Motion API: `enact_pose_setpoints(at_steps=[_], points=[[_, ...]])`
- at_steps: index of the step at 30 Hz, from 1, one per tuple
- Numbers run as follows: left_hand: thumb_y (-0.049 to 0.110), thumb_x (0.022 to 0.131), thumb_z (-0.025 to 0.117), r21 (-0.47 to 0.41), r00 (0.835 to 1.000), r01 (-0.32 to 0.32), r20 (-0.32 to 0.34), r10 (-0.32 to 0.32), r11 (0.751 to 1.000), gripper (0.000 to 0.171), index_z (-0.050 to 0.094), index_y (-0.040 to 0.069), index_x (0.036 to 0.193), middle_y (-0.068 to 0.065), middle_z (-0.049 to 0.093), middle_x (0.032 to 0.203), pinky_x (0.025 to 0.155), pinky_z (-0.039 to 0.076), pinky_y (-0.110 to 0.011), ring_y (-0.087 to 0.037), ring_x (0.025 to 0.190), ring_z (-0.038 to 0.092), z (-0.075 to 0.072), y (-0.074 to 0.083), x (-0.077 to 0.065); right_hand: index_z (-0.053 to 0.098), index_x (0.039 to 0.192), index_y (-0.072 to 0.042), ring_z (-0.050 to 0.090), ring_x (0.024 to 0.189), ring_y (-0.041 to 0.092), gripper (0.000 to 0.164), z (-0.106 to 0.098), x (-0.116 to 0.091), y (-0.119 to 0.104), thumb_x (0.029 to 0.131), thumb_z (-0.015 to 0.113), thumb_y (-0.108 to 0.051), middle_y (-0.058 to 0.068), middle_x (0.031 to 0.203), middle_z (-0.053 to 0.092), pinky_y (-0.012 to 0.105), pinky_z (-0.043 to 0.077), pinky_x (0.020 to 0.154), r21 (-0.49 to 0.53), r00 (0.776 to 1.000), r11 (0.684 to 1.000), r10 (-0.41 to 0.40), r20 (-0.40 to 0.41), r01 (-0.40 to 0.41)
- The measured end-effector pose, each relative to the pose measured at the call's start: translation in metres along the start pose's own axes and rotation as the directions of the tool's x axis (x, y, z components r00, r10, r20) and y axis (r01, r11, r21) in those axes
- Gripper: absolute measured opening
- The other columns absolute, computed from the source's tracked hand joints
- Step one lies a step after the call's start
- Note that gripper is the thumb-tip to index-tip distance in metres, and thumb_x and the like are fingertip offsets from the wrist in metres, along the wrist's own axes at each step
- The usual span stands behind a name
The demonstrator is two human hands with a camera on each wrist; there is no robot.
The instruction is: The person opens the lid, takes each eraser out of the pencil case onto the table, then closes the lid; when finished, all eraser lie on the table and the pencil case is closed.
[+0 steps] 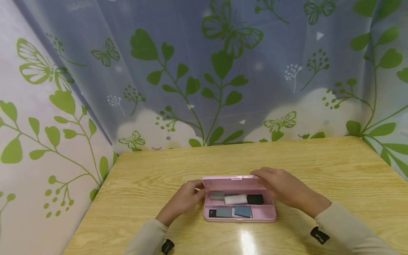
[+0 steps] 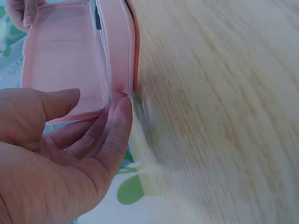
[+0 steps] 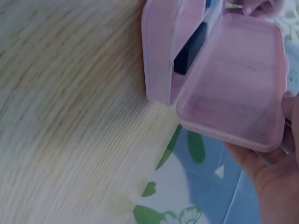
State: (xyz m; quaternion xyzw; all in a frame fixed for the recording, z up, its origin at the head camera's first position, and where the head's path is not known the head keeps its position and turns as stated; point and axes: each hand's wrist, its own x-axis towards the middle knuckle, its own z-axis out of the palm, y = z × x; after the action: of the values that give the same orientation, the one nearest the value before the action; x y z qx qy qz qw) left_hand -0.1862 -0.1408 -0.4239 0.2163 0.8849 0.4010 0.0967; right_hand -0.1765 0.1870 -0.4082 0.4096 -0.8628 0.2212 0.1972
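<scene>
A pink pencil case lies on the table with its lid raised at the back. In the case's two compartments sit small blocks: a white one, a black one, a blue one and several grey ones. My left hand holds the case's left end; in the left wrist view the fingertips meet the base's corner and the thumb overlaps the lid. My right hand grips the lid's upper right corner, thumb on its edge and fingers behind it.
The wooden table extends around the case on all sides. A patterned curtain with green leaves and butterflies hangs along its back edge and both sides. Light glares off the table in front of the case.
</scene>
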Motion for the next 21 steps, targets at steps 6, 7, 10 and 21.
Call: enact_pose_setpoints(at_steps=[6, 7, 10, 21], points=[[0.01, 0.106, 0.054, -0.118, 0.998, 0.062, 0.006, -0.062, 0.991, 0.025, 0.065, -0.004, 0.123, -0.018, 0.068, 0.113, 0.074, 0.06, -0.037, -0.022, 0.088, 0.067, 0.002, -0.002, 0.003, 0.07, 0.113, -0.002, 0.07, 0.085, 0.015, 0.02, -0.005, -0.001, 0.011, 0.095, 0.066, 0.004, 0.005, 0.1, 0.073, 0.033, 0.059, 0.071, 0.016, 0.993, 0.994, 0.109, -0.051, -0.108], [0.009, 0.106, 0.054, -0.139, 0.997, 0.071, 0.007, -0.07, 0.988, 0.025, 0.066, -0.005, 0.122, -0.017, 0.068, 0.11, 0.072, 0.06, -0.036, -0.021, 0.084, 0.066, 0.002, -0.002, 0.004, 0.071, 0.113, -0.002, 0.071, 0.085, 0.017, 0.019, -0.005, -0.002, 0.013, 0.095, 0.066, 0.004, 0.006, 0.101, 0.073, 0.033, 0.059, 0.071, 0.018, 0.99, 0.992, 0.127, -0.058, -0.126], [0.009, 0.106, 0.053, -0.195, 0.996, 0.092, 0.007, -0.092, 0.977, 0.023, 0.066, -0.005, 0.119, -0.016, 0.067, 0.1, 0.067, 0.06, -0.035, -0.018, 0.076, 0.063, 0.004, -0.004, 0.006, 0.071, 0.112, 0.0, 0.072, 0.088, 0.02, 0.017, -0.006, -0.003, 0.018, 0.096, 0.065, 0.002, 0.009, 0.103, 0.074, 0.036, 0.06, 0.072, 0.025, 0.979, 0.982, 0.189, -0.071, -0.187], [0.012, 0.109, 0.047, -0.279, 0.987, 0.15, -0.01, -0.159, 0.949, 0.028, 0.069, -0.006, 0.105, -0.01, 0.06, 0.075, 0.059, 0.056, -0.027, -0.014, 0.064, 0.057, 0.006, -0.01, 0.013, 0.072, 0.11, 0.001, 0.058, 0.064, 0.007, 0.014, -0.005, -0.01, 0.028, 0.1, 0.063, -0.003, 0.004, 0.084, 0.07, 0.024, 0.05, 0.054, 0.175, 0.924, 0.924, 0.362, -0.122, -0.339]])
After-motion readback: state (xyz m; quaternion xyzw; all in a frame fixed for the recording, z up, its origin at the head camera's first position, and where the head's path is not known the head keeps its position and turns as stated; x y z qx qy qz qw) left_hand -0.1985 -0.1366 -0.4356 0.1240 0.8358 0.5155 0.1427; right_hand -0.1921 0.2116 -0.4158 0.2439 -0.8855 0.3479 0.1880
